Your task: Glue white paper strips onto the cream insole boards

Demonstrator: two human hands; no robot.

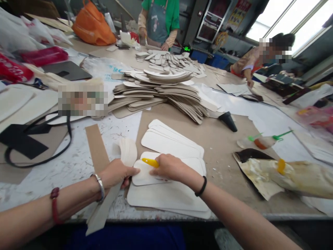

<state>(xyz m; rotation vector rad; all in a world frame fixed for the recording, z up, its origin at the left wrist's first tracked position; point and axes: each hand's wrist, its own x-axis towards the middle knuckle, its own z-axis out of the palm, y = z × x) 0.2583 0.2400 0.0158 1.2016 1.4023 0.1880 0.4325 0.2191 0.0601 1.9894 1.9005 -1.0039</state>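
My left hand (116, 172) is closed round a bundle of long pale strips (128, 151), which curl up above the fingers and hang past the table edge below. Its thumb presses on the near end of a white rounded panel (142, 177). In my right hand (170, 166) is a yellow-handled tool (151, 162); its working end is hidden. That hand rests over the same panel, fingers bent. More white panels (166, 196) lie overlapped beneath, and a fanned set of white panels (171, 139) sits just beyond.
Tall stacks of cut panels (161, 93) stand behind. A brown strip (96, 146) and black strap (69, 132) lie left. On the right are a black cone (228, 121), green-tipped bottles (267, 141) and a glue-stained wrapped bundle (293, 172). Two people work across the table (221, 152).
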